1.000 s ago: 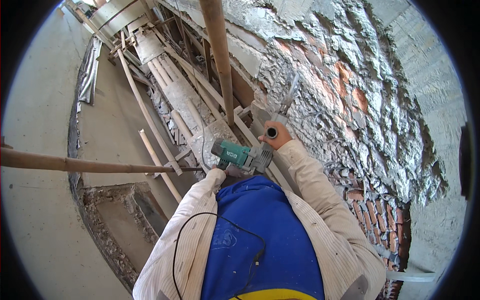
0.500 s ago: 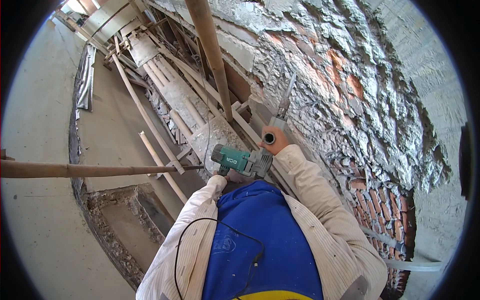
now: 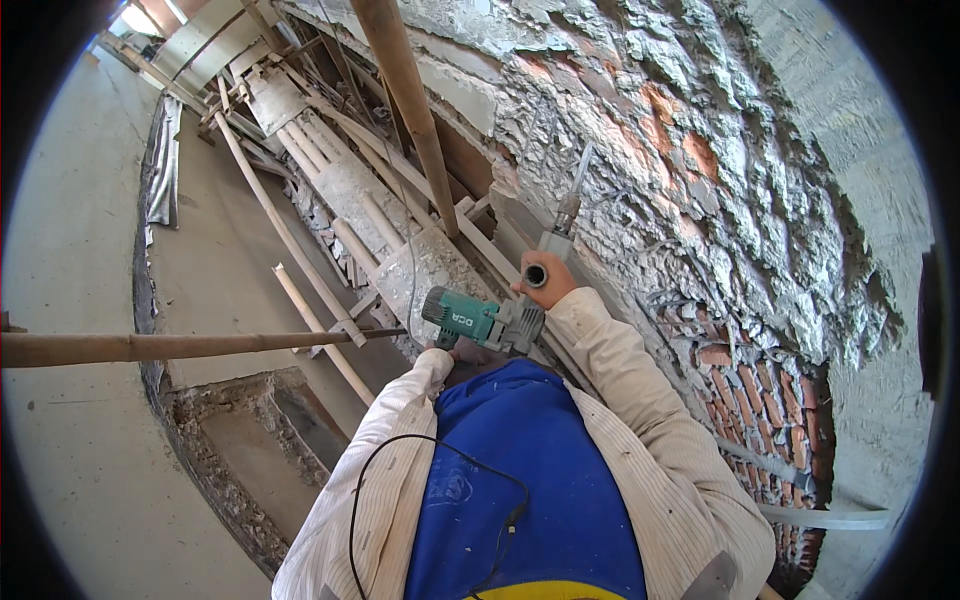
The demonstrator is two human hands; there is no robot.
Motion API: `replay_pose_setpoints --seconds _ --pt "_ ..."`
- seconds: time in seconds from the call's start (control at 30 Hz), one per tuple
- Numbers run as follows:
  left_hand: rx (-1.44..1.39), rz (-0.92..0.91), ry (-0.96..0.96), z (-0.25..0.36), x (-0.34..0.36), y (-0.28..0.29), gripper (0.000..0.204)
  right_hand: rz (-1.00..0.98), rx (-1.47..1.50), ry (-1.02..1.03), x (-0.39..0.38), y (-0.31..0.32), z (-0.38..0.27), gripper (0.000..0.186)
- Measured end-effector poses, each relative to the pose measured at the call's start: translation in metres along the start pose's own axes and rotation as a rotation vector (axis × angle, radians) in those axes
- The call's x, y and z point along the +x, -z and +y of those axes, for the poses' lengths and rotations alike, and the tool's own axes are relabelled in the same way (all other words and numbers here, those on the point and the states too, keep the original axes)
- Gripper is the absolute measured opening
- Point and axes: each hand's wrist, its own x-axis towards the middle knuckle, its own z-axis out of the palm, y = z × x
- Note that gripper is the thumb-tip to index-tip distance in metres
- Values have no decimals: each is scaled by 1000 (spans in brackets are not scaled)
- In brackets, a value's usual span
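A green and grey demolition hammer point(image 3: 478, 318) lies across in front of my chest, its chisel bit point(image 3: 579, 172) pointing up and away at the rough wall point(image 3: 690, 190). Whether the tip touches the wall I cannot tell. My right hand point(image 3: 550, 283) is wrapped round the side handle point(image 3: 536, 275) near the front of the tool. At the rear end, under the green motor housing, my left hand point(image 3: 456, 352) grips the tool; its fingers are mostly hidden by the housing and sleeve. The wall shows broken grey plaster with patches of red brick.
A bamboo pole point(image 3: 412, 105) rises close to the tool's left, and another pole point(image 3: 200, 345) comes in from the left. Planks and rubble-covered boards point(image 3: 375, 215) run off to the far left. Exposed bricks point(image 3: 765, 420) and a pale pipe point(image 3: 825, 518) are at lower right.
The wall, poles and boards have shifted slightly left in the picture. Both hands keep their hold on the demolition hammer, which stays nearly in the same place before my body.
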Motion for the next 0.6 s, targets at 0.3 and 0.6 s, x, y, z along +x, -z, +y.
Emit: replay_pose_setpoints --seconds 0.3,0.6 --pt "-198 28 -115 12 8 -5 83 31 -6 27 11 8 6 40" --pt "-56 -205 -62 44 -33 41 78 -9 3 26 25 12 0 38"
